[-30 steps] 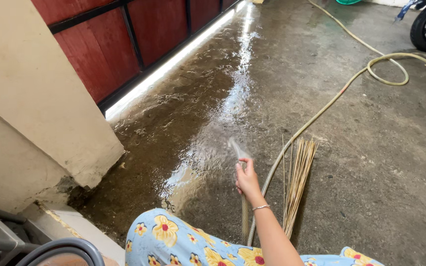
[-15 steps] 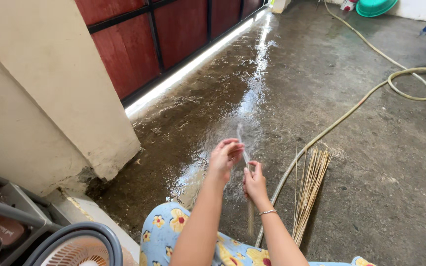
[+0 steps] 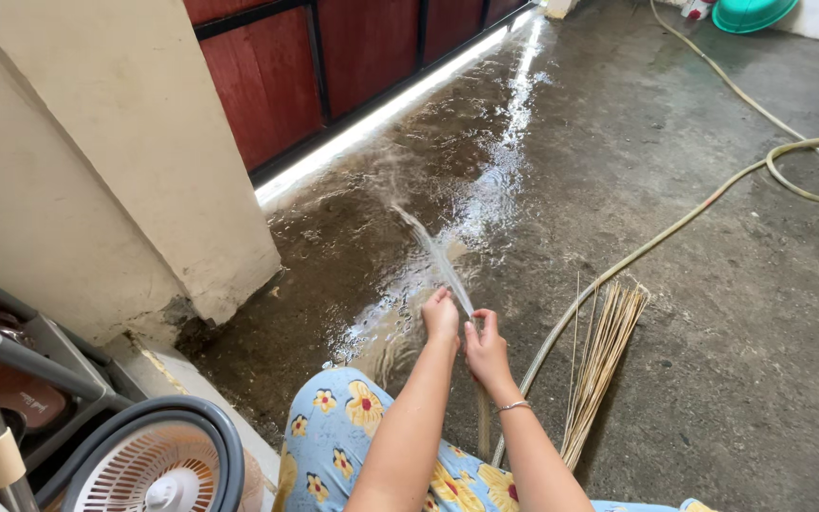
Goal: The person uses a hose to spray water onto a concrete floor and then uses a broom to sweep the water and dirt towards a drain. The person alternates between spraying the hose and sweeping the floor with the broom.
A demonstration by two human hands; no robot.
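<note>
Both hands were held close together at the mouth of the hose [image 3: 561,327]. The left hand [image 3: 442,318] was curled over the nozzle end, fingers pinching it; the right hand [image 3: 488,353] was wrapped around the hose just behind, thumb up. A thin jet of water [image 3: 428,251] was thrown forward and to the left from between them, landing on the concrete floor [image 3: 713,313] near the foot of the red gate [image 3: 334,66].

The hose was seen running from the hands back across the floor to the right, looping once near the far edge [image 3: 812,171], then leading away toward a green basin [image 3: 751,13] at the top of the view. A bundle broom of thin sticks [image 3: 604,356] lay on the floor just beside the hose, right of the hands, untouched.

Progress, as judged: the strip along the gate and the band down the middle were wet and shining, with water pooled and rippling there. The floor on the right, around the broom and the hose loop, appeared only damp or dull, without standing water. Dark grime was still visible in the wet area near the pillar [image 3: 125,161]. Wetting was judged partly done; the right side and any scrubbing with the broom appeared left.

A white fan [image 3: 158,465] and a metal frame [image 3: 40,356] stood at lower left, apart from the spray.
</note>
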